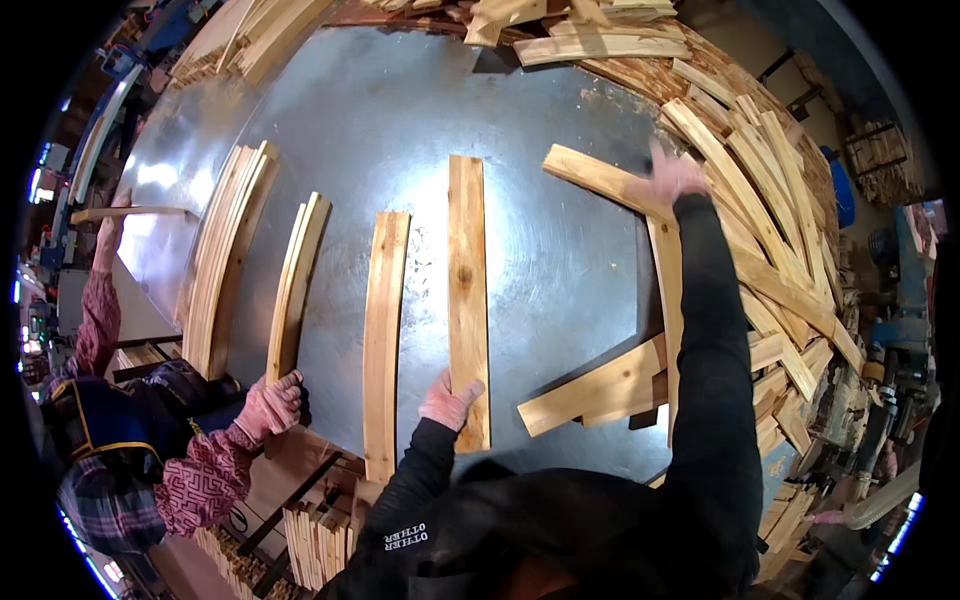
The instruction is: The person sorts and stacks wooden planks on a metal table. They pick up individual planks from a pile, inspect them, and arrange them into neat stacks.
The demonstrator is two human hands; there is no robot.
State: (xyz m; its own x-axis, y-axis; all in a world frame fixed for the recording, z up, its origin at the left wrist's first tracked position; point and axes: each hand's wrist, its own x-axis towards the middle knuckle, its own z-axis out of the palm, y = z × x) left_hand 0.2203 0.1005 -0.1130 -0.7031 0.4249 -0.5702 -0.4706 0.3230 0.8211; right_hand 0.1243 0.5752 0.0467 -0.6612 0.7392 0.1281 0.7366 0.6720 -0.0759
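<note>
My left hand [452,400] is closed around the near end of a knotty wooden plank [467,270], which lies lengthwise on a grey metal table [330,130]. To its left, a second plank [385,330] lies almost parallel, apart from it. My right arm reaches far out to the right. There my right hand [676,178], smeared by motion, is over a long slanting board [590,180] at the edge of a loose heap; whether its fingers grip the board cannot be made out. Below that board, a shorter plank [590,385] slants across the table's right side.
A heap of crisscrossed boards [770,190] covers the right side; more wood [600,45] lies at the far edge. On the left, a co-worker's hand [270,405] holds narrow boards [298,280] beside a stacked row [225,260]. Wood bundles [318,540] stand below the near edge.
</note>
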